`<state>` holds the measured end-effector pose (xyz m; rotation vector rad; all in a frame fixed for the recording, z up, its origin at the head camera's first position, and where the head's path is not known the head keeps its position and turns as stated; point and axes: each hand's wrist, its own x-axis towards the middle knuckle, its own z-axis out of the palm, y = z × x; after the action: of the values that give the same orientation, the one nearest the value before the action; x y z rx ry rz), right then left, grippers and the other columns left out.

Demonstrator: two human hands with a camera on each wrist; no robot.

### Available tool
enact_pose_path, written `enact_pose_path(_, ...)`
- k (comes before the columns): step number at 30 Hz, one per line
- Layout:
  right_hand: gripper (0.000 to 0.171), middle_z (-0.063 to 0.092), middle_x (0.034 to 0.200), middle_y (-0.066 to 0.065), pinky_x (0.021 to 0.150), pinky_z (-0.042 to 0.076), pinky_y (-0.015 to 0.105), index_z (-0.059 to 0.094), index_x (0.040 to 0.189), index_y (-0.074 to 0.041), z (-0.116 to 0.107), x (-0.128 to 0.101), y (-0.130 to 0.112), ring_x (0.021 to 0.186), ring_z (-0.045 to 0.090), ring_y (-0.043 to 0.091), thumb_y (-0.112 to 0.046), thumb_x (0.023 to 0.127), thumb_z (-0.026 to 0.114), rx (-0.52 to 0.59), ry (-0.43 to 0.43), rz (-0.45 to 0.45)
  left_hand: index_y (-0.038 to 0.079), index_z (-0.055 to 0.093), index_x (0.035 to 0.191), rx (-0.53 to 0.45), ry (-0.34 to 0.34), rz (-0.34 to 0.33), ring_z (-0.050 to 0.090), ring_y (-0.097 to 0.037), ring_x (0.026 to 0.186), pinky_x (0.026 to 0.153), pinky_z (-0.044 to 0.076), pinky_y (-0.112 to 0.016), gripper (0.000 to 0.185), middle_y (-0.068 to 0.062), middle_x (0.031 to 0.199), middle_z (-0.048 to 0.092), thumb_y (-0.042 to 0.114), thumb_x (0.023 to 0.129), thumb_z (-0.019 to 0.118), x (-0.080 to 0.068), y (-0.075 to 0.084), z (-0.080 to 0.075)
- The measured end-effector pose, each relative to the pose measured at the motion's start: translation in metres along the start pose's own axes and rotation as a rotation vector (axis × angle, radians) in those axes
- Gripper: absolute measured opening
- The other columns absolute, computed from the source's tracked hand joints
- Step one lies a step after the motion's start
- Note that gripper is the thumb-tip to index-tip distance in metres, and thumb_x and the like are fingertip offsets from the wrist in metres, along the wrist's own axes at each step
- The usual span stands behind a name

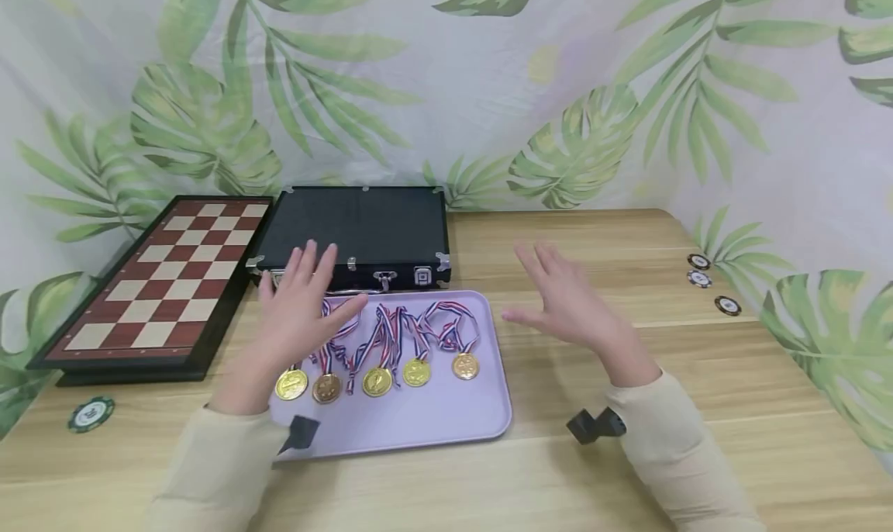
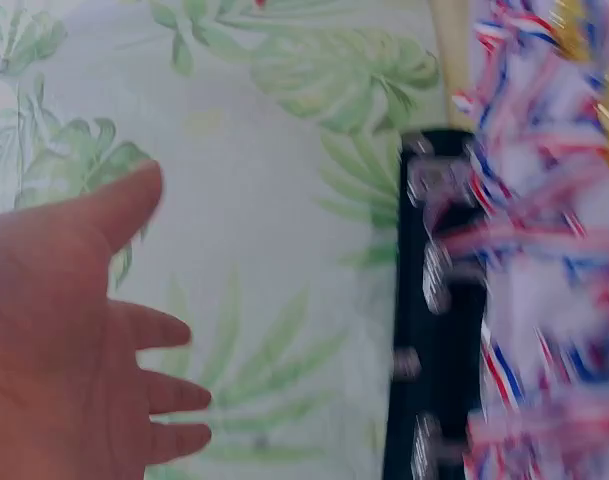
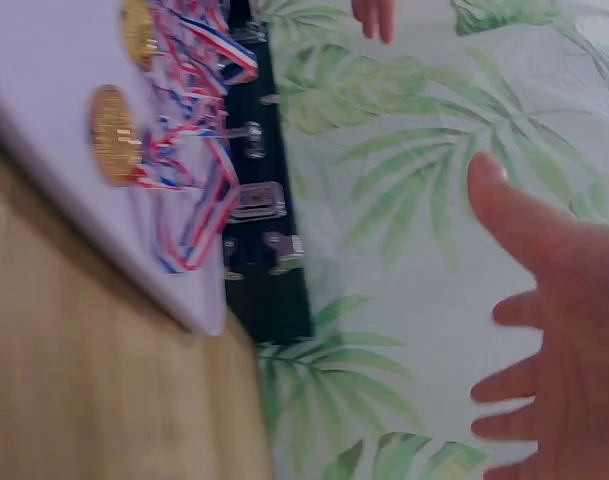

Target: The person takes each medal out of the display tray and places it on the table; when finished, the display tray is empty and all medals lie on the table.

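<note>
Both hands are raised in the air with fingers spread and nothing held. My left hand [image 1: 296, 307] overlaps the left part of a lilac tray [image 1: 446, 416] in the head view. To the right of the tray hovers my right hand [image 1: 568, 303], over the wooden table. On the tray lie several medals in a row, among them a gold medal [image 1: 416, 372] and a bronze-coloured medal [image 1: 465, 366]. Their red, white and blue ribbons [image 1: 449, 326] are bunched toward the far side. The left wrist view shows blurred ribbons [image 2: 544, 200] beside the hand.
Behind the tray sits a black case [image 1: 363, 226] with metal latches. A chessboard [image 1: 174, 272] in a dark frame lies at the left. One green poker chip [image 1: 91, 414] is near the left edge; black chips [image 1: 728, 305] lie at the right edge. A leaf-print cloth [image 1: 474, 90] hangs behind.
</note>
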<state>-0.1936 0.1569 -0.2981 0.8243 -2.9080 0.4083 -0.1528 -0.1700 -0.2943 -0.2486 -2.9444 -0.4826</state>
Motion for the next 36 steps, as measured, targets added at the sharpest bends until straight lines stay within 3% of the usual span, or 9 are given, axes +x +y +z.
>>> enact_pose_path(6,0.094,0.018,0.139,0.017,0.1,0.014,0.044,0.017,0.138,-0.006,0.031,-0.011,-0.002,0.126,0.015,0.03,-0.034,0.067,0.072,0.271,0.048,-0.123,0.007,0.003,0.139,-0.109,0.016,0.009,-0.004,-0.035,0.127,0.09,-0.006,-0.062,0.086,-0.023,0.14,0.003,0.051,0.081,0.049,-0.029,-0.035,-0.004)
enact_pose_path(12,0.09,0.027,0.137,0.011,0.098,0.02,0.042,0.023,0.136,-0.007,0.063,-0.015,-0.011,0.124,0.024,0.025,-0.03,0.066,0.074,0.445,0.044,-0.109,0.013,0.001,0.139,-0.208,0.011,0.024,-0.001,-0.038,0.126,0.088,-0.002,-0.065,0.086,-0.024,0.139,0.009,0.042,0.08,0.056,-0.039,-0.061,0.008)
enact_pose_path(17,0.079,0.041,0.127,0.014,0.095,0.027,0.042,0.037,0.129,-0.004,0.083,-0.016,-0.019,0.116,0.036,0.027,-0.031,0.065,0.074,0.542,0.049,-0.049,0.008,0.006,0.139,-0.303,0.02,0.036,0.007,-0.042,0.124,0.088,0.004,-0.065,0.085,-0.025,0.138,0.013,0.035,0.079,0.06,-0.042,-0.08,0.025)
enact_pose_path(20,0.074,0.046,0.121,0.012,0.092,0.031,0.039,0.043,0.126,-0.004,0.094,-0.018,-0.021,0.11,0.04,0.024,-0.033,0.065,0.074,0.534,0.043,-0.009,0.006,0.009,0.139,-0.359,-0.016,0.006,0.01,-0.044,0.123,0.088,0.012,-0.064,0.083,-0.026,0.138,0.013,0.035,0.08,0.06,-0.045,-0.09,0.034)
enact_pose_path(25,0.069,0.048,0.108,0.008,0.086,0.036,0.035,0.051,0.118,-0.005,0.11,-0.019,-0.024,0.1,0.041,0.021,-0.037,0.062,0.075,0.411,0.05,-0.031,0.004,0.012,0.138,-0.442,-0.055,-0.042,0.01,-0.043,0.123,0.09,0.017,-0.061,0.078,-0.027,0.137,0.012,0.032,0.082,0.058,-0.049,-0.108,0.046)
enact_pose_path(31,0.062,0.049,0.103,0.006,0.082,0.037,0.034,0.057,0.112,-0.005,0.118,-0.019,-0.027,0.096,0.041,0.02,-0.038,0.061,0.074,0.285,0.104,-0.055,0.0,0.023,0.134,-0.31,-0.005,-0.043,0.011,-0.049,0.12,0.09,0.004,-0.064,0.071,-0.035,0.131,0.019,0.035,0.082,0.056,-0.049,-0.124,0.063)
enact_pose_path(36,0.057,0.05,0.103,0.006,0.082,0.035,0.034,0.058,0.11,-0.005,0.12,-0.018,-0.028,0.096,0.041,0.019,-0.038,0.065,0.071,0.242,0.11,-0.048,0.003,0.029,0.133,-0.258,0.022,-0.035,0.01,-0.049,0.121,0.089,-0.002,-0.064,0.066,-0.033,0.131,0.022,0.036,0.082,0.054,-0.049,-0.128,0.071)
